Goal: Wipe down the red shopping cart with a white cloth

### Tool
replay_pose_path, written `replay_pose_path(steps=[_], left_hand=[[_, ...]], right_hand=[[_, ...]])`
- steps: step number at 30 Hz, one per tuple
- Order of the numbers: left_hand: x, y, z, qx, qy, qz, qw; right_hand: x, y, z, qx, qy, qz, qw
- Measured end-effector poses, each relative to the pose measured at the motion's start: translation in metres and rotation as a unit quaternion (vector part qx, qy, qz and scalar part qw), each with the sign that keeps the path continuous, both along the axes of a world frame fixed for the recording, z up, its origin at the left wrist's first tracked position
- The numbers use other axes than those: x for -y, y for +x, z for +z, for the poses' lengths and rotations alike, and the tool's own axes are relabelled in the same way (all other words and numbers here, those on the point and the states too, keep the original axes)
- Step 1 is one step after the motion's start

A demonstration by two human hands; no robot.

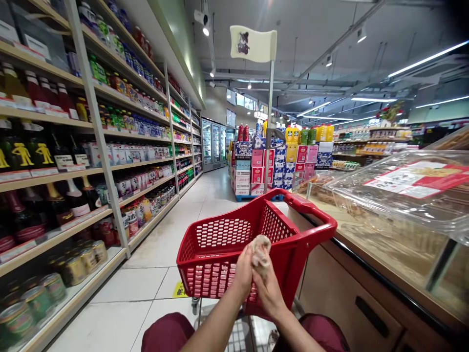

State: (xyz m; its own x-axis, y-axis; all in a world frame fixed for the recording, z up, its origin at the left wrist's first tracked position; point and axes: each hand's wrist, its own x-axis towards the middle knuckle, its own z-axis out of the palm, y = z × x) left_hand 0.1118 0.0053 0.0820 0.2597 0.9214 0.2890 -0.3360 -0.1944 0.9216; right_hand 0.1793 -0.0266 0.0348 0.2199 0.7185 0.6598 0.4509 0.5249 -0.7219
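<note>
A crumpled whitish cloth [261,248] is bunched between my two hands, in front of the side of a red plastic shopping cart [298,259]. My left hand [243,270] presses against it from the left, fingers closed. From the right, my right hand [266,288] is wrapped round its lower part. Both hands are close together, and some fingers are hidden behind the cloth and each other. Whether the cloth touches the cart's wall I cannot tell. On the cart, a pole carries a cream flag-shaped sign [252,44] with a bear picture.
Tall shelves [137,166] of bottles and cans line the left side. A counter [351,288] with clear plastic food covers [399,186] stands close on the right. Stacked drink cartons [258,173] are ahead, beside a tiled aisle [210,188] leading to glass-door fridges [214,142].
</note>
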Motion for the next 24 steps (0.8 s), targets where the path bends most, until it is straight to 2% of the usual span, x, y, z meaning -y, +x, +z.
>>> replay_pose_path(steps=[2, 4, 5, 7, 8, 9, 11, 13, 15, 17, 18, 20, 22, 23, 24], left_hand=[[0.01, 0.013, 0.004, 0.057, -0.042, -0.089, 0.994], [0.012, 0.012, 0.008, 0.034, -0.023, -0.124, 0.991], [0.011, 0.007, 0.01, -0.012, 0.001, -0.115, 0.993], [0.001, -0.01, 0.012, -0.164, 0.061, -0.034, 0.984], [-0.006, -0.021, 0.012, -0.26, 0.089, 0.031, 0.961], [-0.014, -0.033, 0.011, -0.353, 0.113, 0.103, 0.923], [-0.03, -0.058, 0.005, -0.505, 0.127, 0.2, 0.83], [-0.042, -0.077, -0.004, -0.591, 0.148, 0.203, 0.766], [-0.05, -0.088, -0.011, -0.614, 0.176, 0.195, 0.744], [-0.05, -0.087, -0.014, -0.581, 0.187, 0.215, 0.762], [-0.047, -0.081, -0.014, -0.544, 0.186, 0.23, 0.785], [-0.037, -0.063, -0.012, -0.434, 0.171, 0.232, 0.854], [-0.019, -0.037, -0.011, -0.292, 0.116, 0.166, 0.935], [-0.009, -0.023, -0.011, -0.216, 0.055, 0.102, 0.969], [0.001, -0.01, -0.012, -0.143, -0.007, 0.027, 0.989]], right_hand=[[-0.003, 0.002, 0.002, -0.087, -0.014, -0.011, 0.996], [-0.005, 0.022, 0.016, -0.096, -0.005, -0.02, 0.995], [-0.006, 0.038, 0.026, -0.072, 0.01, -0.032, 0.997], [-0.009, 0.081, 0.05, 0.019, 0.058, -0.084, 0.995], [-0.011, 0.106, 0.062, 0.062, 0.089, -0.133, 0.985], [-0.015, 0.13, 0.072, 0.112, 0.117, -0.195, 0.967], [-0.023, 0.169, 0.082, 0.205, 0.105, -0.297, 0.927], [-0.029, 0.186, 0.076, 0.26, 0.097, -0.302, 0.912], [-0.029, 0.177, 0.059, 0.291, 0.106, -0.223, 0.924], [-0.022, 0.149, 0.04, 0.28, 0.116, -0.116, 0.946], [-0.017, 0.131, 0.034, 0.246, 0.112, -0.074, 0.96], [-0.008, 0.096, 0.025, 0.123, 0.087, -0.028, 0.988], [0.0, 0.066, 0.021, -0.041, 0.038, -0.029, 0.998], [0.003, 0.055, 0.019, -0.114, 0.014, -0.038, 0.993], [0.005, 0.045, 0.016, -0.169, -0.004, -0.047, 0.984]])
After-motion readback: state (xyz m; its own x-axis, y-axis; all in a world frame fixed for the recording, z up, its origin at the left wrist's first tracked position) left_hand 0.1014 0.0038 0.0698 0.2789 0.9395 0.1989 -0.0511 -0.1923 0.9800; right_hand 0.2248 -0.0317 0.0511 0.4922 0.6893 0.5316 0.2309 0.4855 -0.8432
